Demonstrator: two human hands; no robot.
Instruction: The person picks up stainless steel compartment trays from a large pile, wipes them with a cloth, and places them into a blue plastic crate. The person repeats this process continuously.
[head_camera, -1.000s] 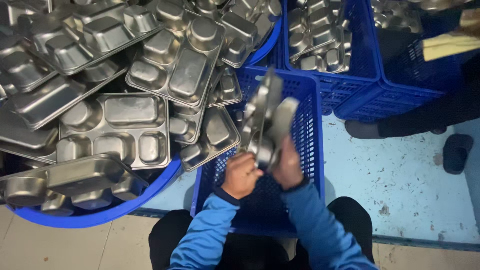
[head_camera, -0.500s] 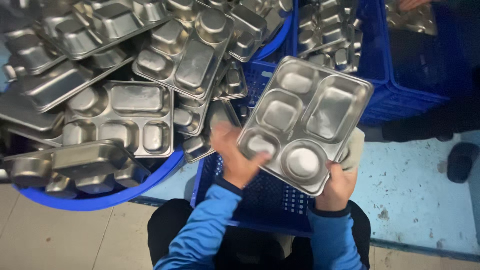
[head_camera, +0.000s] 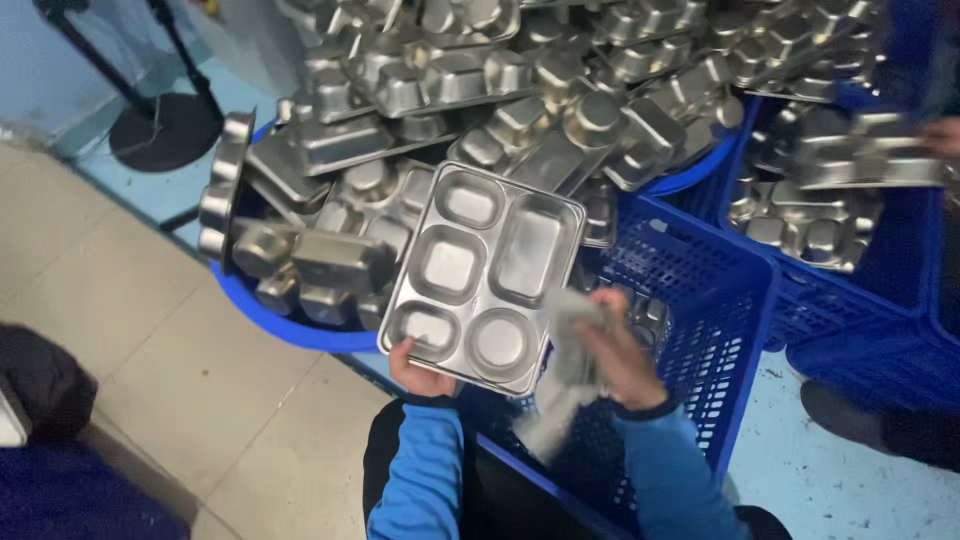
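In the centre of the frame the person holds a steel compartment tray (head_camera: 482, 278) with its hollow side facing up. The left hand (head_camera: 418, 372) grips the lower left corner of this tray; the fingers are closed around the edge and the thumb lies on the rim. The right hand (head_camera: 618, 350) is closed on a grey cloth (head_camera: 566, 362), which hangs down below the hand and touches the lower right edge of the tray. The tray is tilted and stays in the air above the near edge of a blue crate (head_camera: 700, 330).

Behind it, in the upper part of the frame, a round blue tub (head_camera: 285, 322) carries a high pile of steel trays (head_camera: 520, 90) lying in many directions. At the right, a second blue crate (head_camera: 890, 270) holds more trays. The open room is at the lower left, where the tiled floor (head_camera: 190, 350) is bare beside the blue sleeves (head_camera: 425, 480).
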